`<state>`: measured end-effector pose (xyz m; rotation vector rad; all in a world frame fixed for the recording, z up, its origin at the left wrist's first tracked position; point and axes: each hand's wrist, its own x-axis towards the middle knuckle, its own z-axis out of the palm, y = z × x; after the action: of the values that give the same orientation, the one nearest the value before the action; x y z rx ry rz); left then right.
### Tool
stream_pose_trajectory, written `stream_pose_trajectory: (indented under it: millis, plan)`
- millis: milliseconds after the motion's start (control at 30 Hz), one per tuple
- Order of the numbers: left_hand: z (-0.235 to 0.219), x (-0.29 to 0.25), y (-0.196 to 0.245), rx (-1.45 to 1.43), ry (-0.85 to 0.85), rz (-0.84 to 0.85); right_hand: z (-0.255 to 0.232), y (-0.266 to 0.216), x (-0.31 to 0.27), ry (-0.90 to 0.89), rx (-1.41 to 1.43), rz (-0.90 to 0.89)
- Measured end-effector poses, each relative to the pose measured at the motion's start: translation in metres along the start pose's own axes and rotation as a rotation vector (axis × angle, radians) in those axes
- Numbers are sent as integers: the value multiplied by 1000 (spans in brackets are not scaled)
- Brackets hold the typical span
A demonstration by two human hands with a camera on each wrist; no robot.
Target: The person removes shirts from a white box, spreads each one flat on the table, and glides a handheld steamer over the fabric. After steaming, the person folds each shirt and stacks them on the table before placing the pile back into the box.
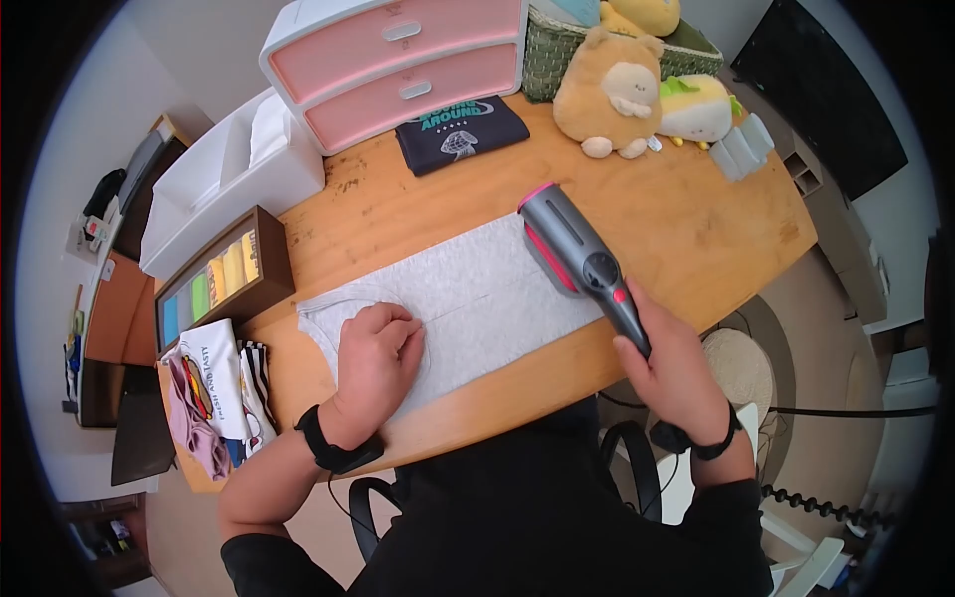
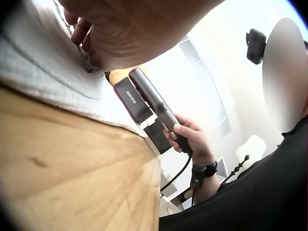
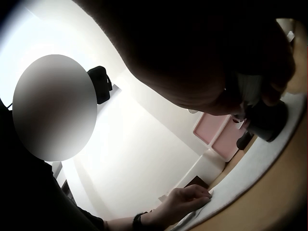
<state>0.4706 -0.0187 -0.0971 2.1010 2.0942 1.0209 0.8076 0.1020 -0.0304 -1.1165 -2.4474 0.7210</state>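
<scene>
A light grey shirt [image 1: 468, 298], folded into a long shape, lies on the wooden table with its collar to the left. The left hand [image 1: 378, 358] pinches the cloth near the collar; in the left wrist view a bit of grey fabric [image 2: 53, 72] bunches at its fingertips. Gripped by its handle in the right hand [image 1: 671, 368] is a grey and pink handheld steamer [image 1: 572, 244], its head over the shirt's right end. The right wrist view is dark around the right hand [image 3: 192, 67], and its fingers are hard to make out.
Behind the shirt are a dark folded shirt [image 1: 463, 134], pink drawers [image 1: 398, 70], a white bin [image 1: 234, 169] and plush toys [image 1: 607, 95]. At the left stand a brown box [image 1: 224, 279] of rolled cloths and folded clothes [image 1: 214, 388]. A dark cable [image 1: 851, 411] runs at the right.
</scene>
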Motion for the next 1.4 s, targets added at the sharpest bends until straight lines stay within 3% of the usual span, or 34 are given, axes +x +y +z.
stream_pose_trajectory:
  millis: [167,333,467,600,733,833,967,1067,1233,1400]
  plan:
    - [-1,-1,2,22,-22,-22,-12,-8,-14,-125,-37,36]
    - [-1,-1,3,26,-21,-13,-14,16,5,56,-42,72]
    - [-1,-2,1,24,-17,1,-12,8,8,63,-24,-28]
    - [2,-3,-1,32,-26,5,-3,14,17,-41,1,-46]
    - [0,-1,1,42,-38,12,-7,33,37,43,34,105]
    - [-5,3,4,63,-87,16,-18,49,33,129,289,62]
    - [-19,22,9,67,-237,10,-43,87,17,24,850,425]
    - [-18,59,21,5,-216,80,-51,128,15,-8,982,453]
    - [47,138,38,-48,-226,137,-64,183,23,-39,1184,496]
    - [120,202,26,-28,-411,56,-68,192,29,38,563,530]
